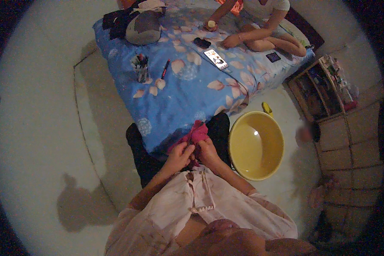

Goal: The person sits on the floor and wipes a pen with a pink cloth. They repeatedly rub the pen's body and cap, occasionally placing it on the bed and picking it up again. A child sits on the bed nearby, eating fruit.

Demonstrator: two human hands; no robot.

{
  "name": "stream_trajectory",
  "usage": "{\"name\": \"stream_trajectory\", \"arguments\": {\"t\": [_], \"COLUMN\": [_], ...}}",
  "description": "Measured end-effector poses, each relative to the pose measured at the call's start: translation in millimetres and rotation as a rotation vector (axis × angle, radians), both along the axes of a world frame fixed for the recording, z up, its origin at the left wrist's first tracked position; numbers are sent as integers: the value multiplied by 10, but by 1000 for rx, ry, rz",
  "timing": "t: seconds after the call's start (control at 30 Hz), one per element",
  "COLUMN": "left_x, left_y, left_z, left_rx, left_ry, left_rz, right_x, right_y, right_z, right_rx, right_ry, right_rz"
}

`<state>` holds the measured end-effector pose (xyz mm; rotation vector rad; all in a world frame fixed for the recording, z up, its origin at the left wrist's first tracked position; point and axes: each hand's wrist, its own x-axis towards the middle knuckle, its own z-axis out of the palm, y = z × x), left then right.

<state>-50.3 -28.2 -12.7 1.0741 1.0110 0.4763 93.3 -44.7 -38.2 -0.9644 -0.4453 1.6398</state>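
Observation:
A bright pink cloth is bunched up over my lap, at the near edge of the bed. My left hand pinches it from the left, fingers curled inward. Close beside, my right hand grips the same cloth, its fingers bent around it. The two hands almost touch at the middle. Part of the cloth hangs below and behind my fingers, where its shape is hidden.
A blue flowered bed bears a phone with lit screen, a red-and-black pen, a cup of pens and a grey cushion. Another person sits at the far right. A yellow basin stands right of my legs, near a shelf.

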Motion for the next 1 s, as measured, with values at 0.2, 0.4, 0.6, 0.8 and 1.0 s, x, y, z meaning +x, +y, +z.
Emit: {"name": "stream_trajectory", "arguments": {"t": [0.2, 0.4, 0.6, 0.8, 1.0], "left_x": [23, -108, -119, -81, -68], "left_y": [-38, -5, 6, -38, -69], "left_z": [-153, 9, -154, -76, -226], "left_rx": [821, 145, -247, -229, 28], "left_ry": [281, 35, -341, -281, -131], "left_rz": [136, -96, 54, -13, 68], "right_x": [11, 1, 3, 94, 5], "right_y": [29, 175, 1, 164, -9], "right_z": [-46, -13, -168, 41, -142], "right_rx": [-67, -1, 5, 79, -52], "right_ry": [-84, 134, 20, 196, 25], "right_rz": [-9, -161, 22, -138, -29]}}
